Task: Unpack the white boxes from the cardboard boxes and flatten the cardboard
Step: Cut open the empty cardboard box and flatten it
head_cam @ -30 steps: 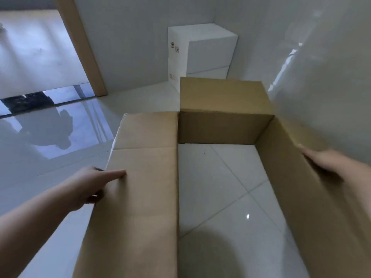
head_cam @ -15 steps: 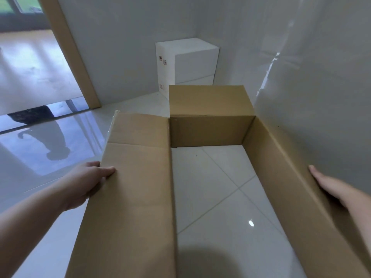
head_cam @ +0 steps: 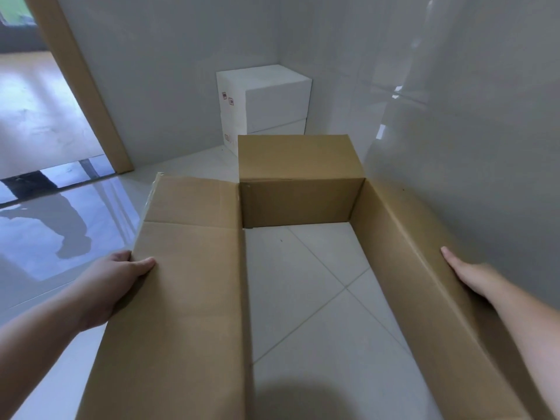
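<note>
We are in the flattening step: the cardboard box (head_cam: 303, 268) stands open top and bottom on the floor (head_cam: 303, 298), so that we look straight through it to the tiles, and nothing is left inside it. Our left hand (head_cam: 116, 283) grips the outer edge of the left panel at 9 o'clock, thumb lying on top and fingers curled under the edge. Our right hand (head_cam: 472, 275) lies with straight fingers, holding nothing, against the right panel at 3 o'clock, close to the wall (head_cam: 469, 116).

The white boxes (head_cam: 266, 107) are already out, stacked two high in the corner at 12 o'clock, just behind the far flap of the cardboard.

Next, we judge, the two long panels must be pushed toward each other so the sleeve collapses along its corner creases; the wall on the right leaves little room, so the box may need drawing leftward.

As for writing, small printed marks show on the left face of each white box, too small to read. The cardboard shows no print.
</note>
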